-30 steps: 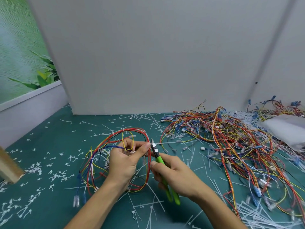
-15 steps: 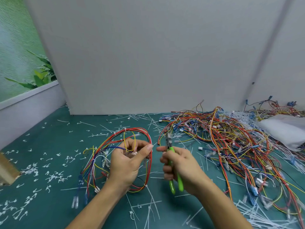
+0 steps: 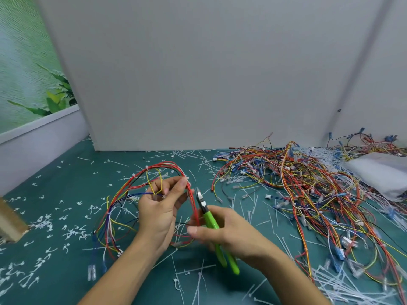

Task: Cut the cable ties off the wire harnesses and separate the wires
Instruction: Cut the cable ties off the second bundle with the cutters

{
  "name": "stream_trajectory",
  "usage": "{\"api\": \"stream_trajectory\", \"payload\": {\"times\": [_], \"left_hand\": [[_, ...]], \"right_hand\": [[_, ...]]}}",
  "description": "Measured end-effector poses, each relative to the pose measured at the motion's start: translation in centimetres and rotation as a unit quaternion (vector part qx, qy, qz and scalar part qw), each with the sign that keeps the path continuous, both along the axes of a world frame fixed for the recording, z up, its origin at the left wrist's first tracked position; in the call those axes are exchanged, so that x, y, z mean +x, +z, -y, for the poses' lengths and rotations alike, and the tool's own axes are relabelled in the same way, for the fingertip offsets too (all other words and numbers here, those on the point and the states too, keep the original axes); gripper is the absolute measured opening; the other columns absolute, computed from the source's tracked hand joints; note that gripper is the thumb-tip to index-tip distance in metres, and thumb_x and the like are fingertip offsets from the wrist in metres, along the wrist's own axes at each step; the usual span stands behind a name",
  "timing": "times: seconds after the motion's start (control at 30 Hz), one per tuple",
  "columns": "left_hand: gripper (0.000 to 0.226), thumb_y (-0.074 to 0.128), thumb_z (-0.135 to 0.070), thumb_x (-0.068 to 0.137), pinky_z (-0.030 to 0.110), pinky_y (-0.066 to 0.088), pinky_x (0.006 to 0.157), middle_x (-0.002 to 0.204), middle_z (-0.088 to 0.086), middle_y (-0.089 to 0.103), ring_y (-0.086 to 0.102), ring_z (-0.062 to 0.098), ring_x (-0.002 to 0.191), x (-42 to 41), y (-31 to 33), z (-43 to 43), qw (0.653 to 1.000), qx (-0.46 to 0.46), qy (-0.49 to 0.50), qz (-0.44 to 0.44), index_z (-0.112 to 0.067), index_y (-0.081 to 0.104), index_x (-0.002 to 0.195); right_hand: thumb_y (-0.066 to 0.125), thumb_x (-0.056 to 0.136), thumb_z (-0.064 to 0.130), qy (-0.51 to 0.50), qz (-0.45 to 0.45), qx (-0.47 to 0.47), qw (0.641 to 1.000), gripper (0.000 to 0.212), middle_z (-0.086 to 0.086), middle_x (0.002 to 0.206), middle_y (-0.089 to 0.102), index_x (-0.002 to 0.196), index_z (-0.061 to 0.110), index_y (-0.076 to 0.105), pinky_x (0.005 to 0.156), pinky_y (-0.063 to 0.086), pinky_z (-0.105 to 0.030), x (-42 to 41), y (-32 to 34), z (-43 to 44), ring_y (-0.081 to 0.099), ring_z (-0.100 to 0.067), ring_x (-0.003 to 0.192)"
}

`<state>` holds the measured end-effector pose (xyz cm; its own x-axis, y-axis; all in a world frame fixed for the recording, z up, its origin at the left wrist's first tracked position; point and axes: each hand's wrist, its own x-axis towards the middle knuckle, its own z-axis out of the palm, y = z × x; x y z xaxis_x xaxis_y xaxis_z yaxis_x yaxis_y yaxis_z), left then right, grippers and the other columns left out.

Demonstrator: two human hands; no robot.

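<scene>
Head view (only view given): the wire harness (image 3: pixel 164 165) is a loose loop of thin insulated wires, mostly red w/ some yellow, blue and white. Its near side rests on the teal bench (image 3: pixel 66 282); the left hand (image 3: pixel 158 212) lifts the upper-right part.

Judging by looks, it's v. light and floppy, w/ no stiffness of its own. Held at one spot only it'd prob. sag and tangle, and the insulation would nick easily, so the blades should bite the tie alone. Best hold is right beside a tie, strands pinched taut so the tie stands proud. That's approx. what the left hand does: its fingers (image 3: pixel 176 191) curl in and pinch the red strands btwn thumb and fingertips, and a yellow wire loops across them. A small white cable tie (image 3: pixel 187 178) sits on the red strands at the thumb tip, touching or v. nearly so.

The right hand (image 3: pixel 231 234), a bit blurred, is wrapped round the green handles of the side cutters (image 3: pixel 209 219), thumb stretched out left. The cutter tip points up, just beside the red strands, near that tie but apart from it. Can't tell whether the blades are parted.

A big heap of loose wires (image 3: pixel 297 183) lies well to the right w/ a white bag (image 3: pixel 378 172) past it, and snipped tie bits (image 3: pixel 198 280) litter the bench.
</scene>
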<state>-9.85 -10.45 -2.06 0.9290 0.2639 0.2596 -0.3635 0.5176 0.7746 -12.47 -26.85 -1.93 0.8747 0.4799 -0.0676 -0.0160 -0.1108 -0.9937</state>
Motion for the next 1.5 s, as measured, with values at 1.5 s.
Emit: {"api": "stream_trajectory", "payload": {"times": [1.5], "left_hand": [[0.017,0.063,-0.029,0.087,0.023,0.040,0.048,0.071,0.014,0.064,0.055,0.022,0.056,0.1,-1.1,-1.0,0.965,0.230,-0.116,-0.042,-0.016,0.074,0.085]], "right_hand": [[0.068,0.093,-0.004,-0.276,-0.015,0.068,0.959,0.014,-0.006,0.068,0.068,0.104,0.004,0.063,0.064,0.053,-0.034,2.8,0.6,3.6,0.064,-0.015,0.060]]}}
